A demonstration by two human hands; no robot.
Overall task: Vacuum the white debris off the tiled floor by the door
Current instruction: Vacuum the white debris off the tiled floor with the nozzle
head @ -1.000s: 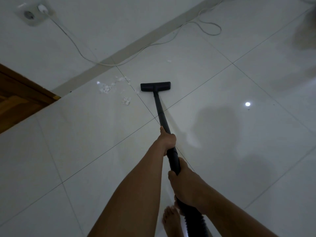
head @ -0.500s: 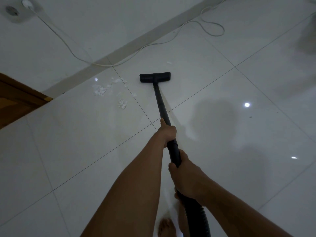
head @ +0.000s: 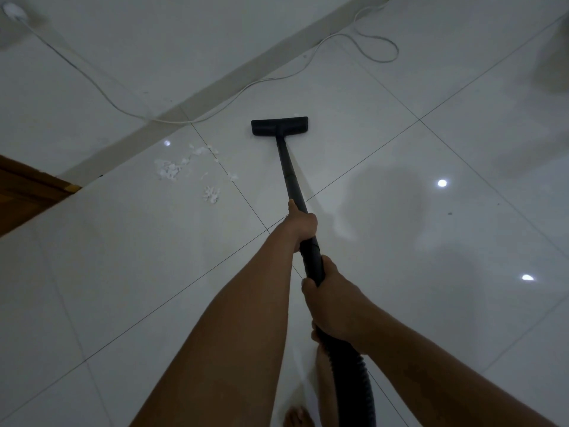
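A black vacuum wand (head: pixel 291 177) runs from my hands out to its flat black floor head (head: pixel 279 125), which lies on the pale tiled floor (head: pixel 400 241). My left hand (head: pixel 300 224) grips the wand higher up. My right hand (head: pixel 331 303) grips it lower, where the ribbed hose (head: pixel 354 380) begins. White debris lies left of the head in a scattered patch (head: pixel 172 169), with a small clump (head: pixel 211 194) nearer me and flecks (head: pixel 233 177) along a grout line. A tiny white bit (head: pixel 296 114) shows at the head's far edge.
A brown wooden door (head: pixel 27 192) fills the left edge. A white cord (head: pixel 246 84) runs from a wall plug (head: pixel 12 10) along the skirting and loops at the upper right. My bare feet (head: pixel 297 416) stand at the bottom, beside the hose.
The floor head has slid forward, away from me and toward the wall, passing to the right of the debris. Both hands keep their grip on the wand.
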